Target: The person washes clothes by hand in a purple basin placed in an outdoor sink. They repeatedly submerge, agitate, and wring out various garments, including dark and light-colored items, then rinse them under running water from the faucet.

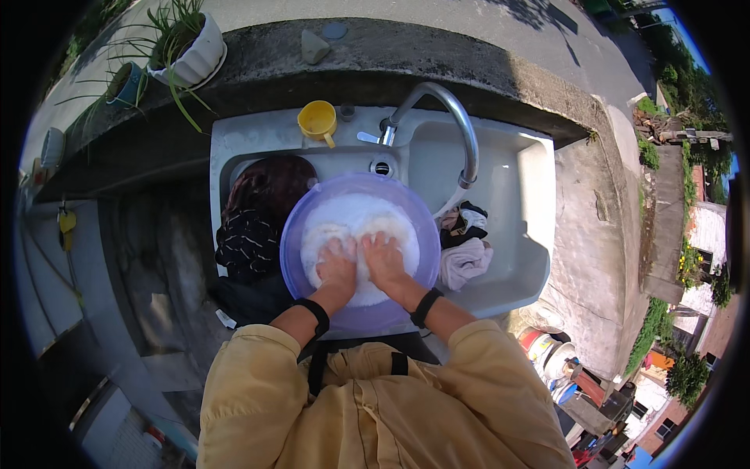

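A purple plastic basin (429,252) sits across the sink's divider, with white suds (360,205) filling its middle. Both of my hands press into this foam side by side. My left hand (337,265) has its fingertips sunk in suds; my right hand (385,259), just beside it, shows slightly spread fingers partly coated in foam. Whatever lies under the foam is hidden, so I cannot see if either hand grips something. Dark clothes (252,234) are heaped left of the basin. Against its right side lie a pale pink cloth (467,262) and small dark garments (464,224).
A curved metal faucet (454,108) arches over the double sink's right bowl (510,211). A yellow cup (317,121) stands on the back rim near a drain (381,168). Behind runs a concrete ledge (404,50) bearing a stone (314,47) and a white potted plant (190,55).
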Tool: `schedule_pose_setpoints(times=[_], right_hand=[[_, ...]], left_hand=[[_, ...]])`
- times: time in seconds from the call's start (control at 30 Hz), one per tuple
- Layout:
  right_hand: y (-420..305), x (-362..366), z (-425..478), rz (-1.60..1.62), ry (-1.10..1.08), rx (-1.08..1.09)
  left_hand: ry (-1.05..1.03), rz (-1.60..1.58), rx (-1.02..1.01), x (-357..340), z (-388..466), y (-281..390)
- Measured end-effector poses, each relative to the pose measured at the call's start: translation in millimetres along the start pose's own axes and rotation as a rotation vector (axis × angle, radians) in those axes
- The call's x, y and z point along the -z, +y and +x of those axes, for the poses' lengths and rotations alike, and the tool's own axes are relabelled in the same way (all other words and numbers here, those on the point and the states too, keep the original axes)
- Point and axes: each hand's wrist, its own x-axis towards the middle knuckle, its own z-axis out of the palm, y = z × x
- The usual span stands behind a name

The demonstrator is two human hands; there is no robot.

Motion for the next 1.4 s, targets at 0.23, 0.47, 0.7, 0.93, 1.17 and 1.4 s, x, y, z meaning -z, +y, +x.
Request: schedule_pose_setpoints(times=[0.23,0.47,0.7,0.93,1.17,1.4], right_hand=[[9.6,-8.2,42.5,0.107,-0.053,-0.062],[8.6,12.2,58.6,0.319,-0.074,-0.244],[27.0,-1.5,34.6,0.597,0.235,-0.3],[29.8,-7.8,-22.6,1.28,0.44,-0.279],[-4.1,-31.2,-82.0,0.336,0.604,0.38],[5.6,28.9,-83.9,0.385,0.465,-0.002]], left_hand=[[-0.087,-0.068,-0.091,10.1,32.1,-11.4],[-0.145,-0.149,-0.054,28.2,48.2,-20.0],[0.319,-0.512,0.064,13.3,24.2,-18.7],[0.562,-0.847,-0.172,-13.8,-24.5,-27.6],[0.394,-0.636,0.066,27.1,-45.8,-6.4],[0.012,-0.517,-0.13,10.2,1.5,-23.8]])
